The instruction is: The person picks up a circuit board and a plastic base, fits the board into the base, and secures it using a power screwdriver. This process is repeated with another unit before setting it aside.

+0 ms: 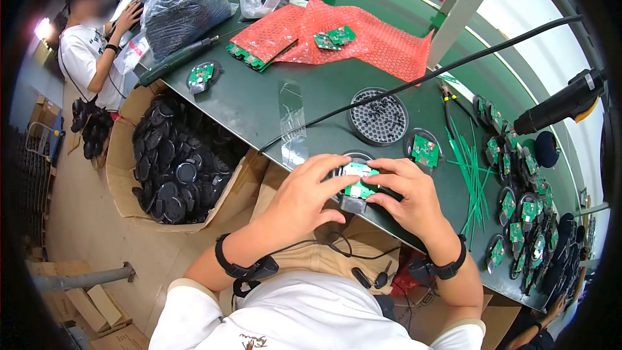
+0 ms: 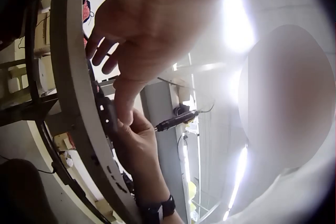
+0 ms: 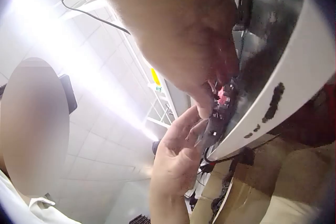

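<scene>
In the head view a green circuit board (image 1: 356, 189) lies in a dark round housing with a grey block (image 1: 353, 205) on its near side, at the table's front edge. My left hand (image 1: 301, 194) touches the board and housing from the left with extended fingers, its thumb apart from them. My right hand (image 1: 413, 198) holds the right side between thumb and fingers. In the left wrist view my left hand (image 2: 147, 35) reaches down towards my right hand (image 2: 139, 142). The right wrist view shows both hands meeting at the dark housing (image 3: 214, 132), partly hidden by fingers.
A round tray (image 1: 379, 116) of small dark parts stands behind the hands. Green strips (image 1: 476, 188) and several boards lie right. Red bubble wrap (image 1: 382, 42) is farther back. A carton (image 1: 123, 181) of black housings stands left. A black cable (image 1: 414, 83) crosses above the table.
</scene>
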Action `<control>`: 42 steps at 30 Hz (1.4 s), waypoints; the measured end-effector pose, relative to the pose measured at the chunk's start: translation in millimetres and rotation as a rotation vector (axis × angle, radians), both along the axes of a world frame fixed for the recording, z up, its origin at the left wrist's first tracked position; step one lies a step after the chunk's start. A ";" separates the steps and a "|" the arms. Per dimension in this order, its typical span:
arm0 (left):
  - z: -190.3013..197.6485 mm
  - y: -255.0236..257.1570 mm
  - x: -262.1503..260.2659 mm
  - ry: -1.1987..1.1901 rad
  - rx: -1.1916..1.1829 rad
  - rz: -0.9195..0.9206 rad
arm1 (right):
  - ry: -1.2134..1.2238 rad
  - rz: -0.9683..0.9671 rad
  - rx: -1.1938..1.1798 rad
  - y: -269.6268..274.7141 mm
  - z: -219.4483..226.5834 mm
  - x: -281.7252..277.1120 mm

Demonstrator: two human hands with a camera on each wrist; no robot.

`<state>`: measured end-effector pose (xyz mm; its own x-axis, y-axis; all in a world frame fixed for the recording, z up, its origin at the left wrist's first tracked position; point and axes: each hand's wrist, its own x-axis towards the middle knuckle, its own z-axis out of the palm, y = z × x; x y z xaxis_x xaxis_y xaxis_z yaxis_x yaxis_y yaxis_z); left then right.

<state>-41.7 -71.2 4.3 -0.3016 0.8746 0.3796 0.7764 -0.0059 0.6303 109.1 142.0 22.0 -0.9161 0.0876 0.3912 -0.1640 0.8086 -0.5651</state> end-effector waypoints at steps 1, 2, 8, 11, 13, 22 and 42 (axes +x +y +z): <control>-3.8 1.4 3.1 0.052 0.025 0.034 | -0.015 0.014 -0.007 1.0 -2.6 1.0; -7.3 1.4 2.6 0.051 0.025 0.036 | -0.029 0.027 -0.011 1.6 -4.0 1.3; -8.3 5.1 0.3 0.051 0.100 0.085 | -0.034 0.045 -0.049 -4.1 8.7 2.3; -3.7 11.5 -0.6 -0.012 0.136 0.117 | 0.043 0.022 -0.089 -7.4 20.9 -0.9; -4.1 18.4 -0.7 -0.046 0.200 0.117 | 0.050 -0.012 -0.112 -3.8 10.4 0.6; 2.0 31.3 12.8 -0.067 0.257 0.088 | 0.111 -0.086 -0.152 -1.9 2.6 2.0; 3.4 44.5 16.3 0.079 0.319 0.185 | 0.104 -0.210 -0.166 -11.1 3.6 2.6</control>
<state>-25.4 -26.7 7.8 -0.4024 0.6419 0.6527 0.8290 -0.0470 0.5573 111.7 130.9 25.6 -0.8269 0.3415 0.4468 -0.0672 0.7288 -0.6815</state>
